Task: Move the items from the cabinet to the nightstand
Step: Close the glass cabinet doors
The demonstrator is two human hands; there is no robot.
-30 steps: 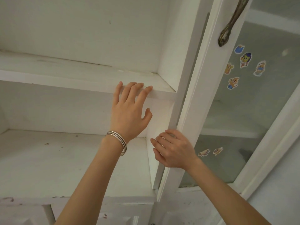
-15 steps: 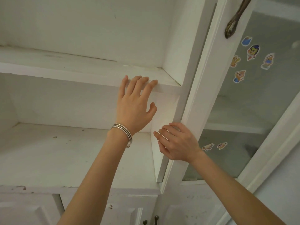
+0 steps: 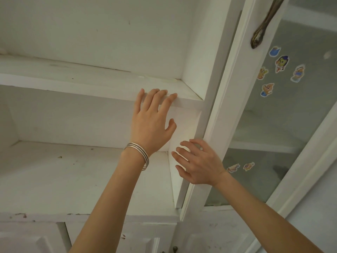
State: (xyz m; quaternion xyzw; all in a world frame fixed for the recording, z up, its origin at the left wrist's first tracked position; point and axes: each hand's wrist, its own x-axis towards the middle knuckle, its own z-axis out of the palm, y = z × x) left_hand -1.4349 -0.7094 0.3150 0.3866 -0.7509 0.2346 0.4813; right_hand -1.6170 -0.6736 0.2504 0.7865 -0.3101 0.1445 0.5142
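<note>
The white cabinet (image 3: 94, 42) stood open, its shelves bare, no items visible. Its glass door (image 3: 284, 114) carried stickers. The left hand (image 3: 152, 123) lay open-fingered against the upper shelf edge (image 3: 73, 86); the right hand (image 3: 199, 164), spread, grasped nothing.

White cabinet (image 3: 102, 83), shelves bare, door open

The cabinet (image 3: 94, 30) is painted white all over, its shelves (image 3: 54, 179) marked with small dark specks and a few reddish chips along the lower front edge. The door handle (image 3: 262, 26) is dark bronze with a dull brassy sheen. Small cartoon stickers (image 3: 281, 63) on the grey-green glass door (image 3: 300, 125) show blue, yellow and orange; their figures are probably animals. Silver bangles (image 3: 138, 152) ring one wrist.
</note>
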